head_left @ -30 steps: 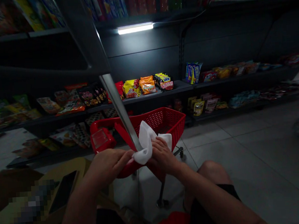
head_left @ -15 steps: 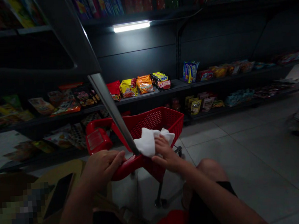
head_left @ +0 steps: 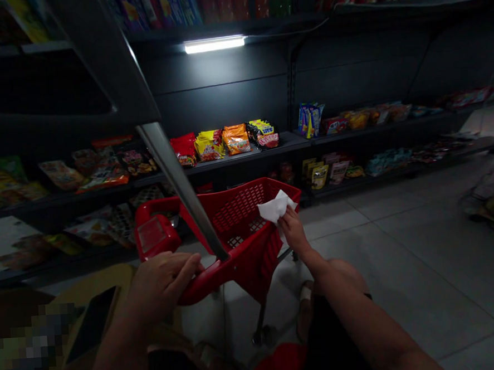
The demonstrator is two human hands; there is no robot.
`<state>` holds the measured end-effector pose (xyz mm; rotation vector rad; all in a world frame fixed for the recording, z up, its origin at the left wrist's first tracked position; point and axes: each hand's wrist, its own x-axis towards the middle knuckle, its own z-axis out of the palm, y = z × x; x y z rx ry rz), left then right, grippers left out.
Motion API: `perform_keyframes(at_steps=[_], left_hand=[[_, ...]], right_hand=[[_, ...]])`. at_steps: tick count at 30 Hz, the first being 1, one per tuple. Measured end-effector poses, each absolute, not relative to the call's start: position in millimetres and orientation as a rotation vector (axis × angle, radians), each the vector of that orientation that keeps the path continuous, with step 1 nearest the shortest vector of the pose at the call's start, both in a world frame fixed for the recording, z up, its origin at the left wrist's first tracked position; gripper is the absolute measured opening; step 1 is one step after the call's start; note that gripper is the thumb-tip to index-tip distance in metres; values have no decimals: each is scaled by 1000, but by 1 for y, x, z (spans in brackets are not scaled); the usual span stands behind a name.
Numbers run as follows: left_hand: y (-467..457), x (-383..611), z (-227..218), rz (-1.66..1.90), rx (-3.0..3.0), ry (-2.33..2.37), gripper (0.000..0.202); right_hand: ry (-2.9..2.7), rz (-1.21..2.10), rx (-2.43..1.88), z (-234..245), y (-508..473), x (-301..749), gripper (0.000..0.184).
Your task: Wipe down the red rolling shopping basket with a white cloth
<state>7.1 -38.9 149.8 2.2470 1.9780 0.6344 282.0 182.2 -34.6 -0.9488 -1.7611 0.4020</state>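
Note:
A red plastic shopping cart [head_left: 238,247] stands on the tiled floor in front of me, with a grey metal handle pole [head_left: 175,184] rising from its near rim toward the upper left. My left hand [head_left: 161,282] is closed on the cart's near rim beside the pole's base. My right hand [head_left: 291,229] grips a white cloth [head_left: 275,206] and presses it on the cart's right rim. My bare knee [head_left: 344,274] shows under the right arm.
Dark shelves [head_left: 245,151] hold snack packets [head_left: 223,142] behind the cart, lit by a strip light [head_left: 214,44]. A cardboard box [head_left: 102,283] with a dark phone [head_left: 92,325] sits at lower left. Grey floor tiles [head_left: 422,241] stretch to the right.
My right hand has carried the white cloth from the base of the pole along the rim to the cart's far right side. My left hand stays on the near rim.

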Motion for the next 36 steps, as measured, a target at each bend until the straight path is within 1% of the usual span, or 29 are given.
perform_keyframes(at_steps=[3, 5, 7, 10, 12, 14, 16, 18, 19, 21, 24, 26, 27, 29, 33, 34, 36], left_hand=[[-35, 12, 150, 585, 2270, 1994, 46], [-32, 15, 150, 538, 2267, 2015, 48], [-30, 18, 149, 465, 2264, 2045, 50], [-28, 18, 149, 406, 2269, 2069, 51], [-27, 15, 150, 445, 2263, 2079, 50], [-26, 12, 150, 507, 2252, 2091, 47], [-25, 9, 151, 542, 2240, 2103, 45], [-22, 7, 151, 539, 2234, 2104, 45], [-21, 7, 150, 537, 2233, 2108, 45], [-18, 8, 149, 539, 2239, 2115, 44], [-16, 12, 147, 522, 2266, 2117, 43], [-15, 14, 146, 483, 2287, 2115, 44], [-16, 15, 146, 461, 2295, 2116, 45], [-16, 16, 146, 437, 2297, 2116, 47], [-13, 15, 147, 464, 2276, 2119, 49], [-12, 15, 147, 468, 2277, 2119, 49], [-11, 15, 146, 461, 2291, 2112, 49]], right_hand=[[-1669, 483, -896, -15, 133, 253, 28], [-1640, 538, -800, 1, 86, 229, 28], [-1682, 573, -689, 12, 45, 210, 23], [-1837, 484, -478, 0, 20, 198, 16], [-1882, 372, -401, -31, 25, 200, 16], [-1886, 327, -448, -72, 35, 205, 18], [-1901, 397, -581, -108, 42, 211, 21], [-1886, 525, -678, -124, 41, 212, 23], [-1848, 583, -703, -122, 39, 211, 23], [-1735, 642, -706, -98, 34, 204, 22], [-1708, 561, -630, -41, 37, 189, 20], [-1794, 469, -547, -18, 46, 183, 24], [-1836, 435, -511, -17, 51, 182, 26], [-1861, 421, -506, -35, 62, 184, 31], [-1642, 576, -801, -90, 74, 193, 36], [-1581, 605, -865, -95, 73, 194, 37], [-1555, 616, -897, -88, 70, 194, 38]])
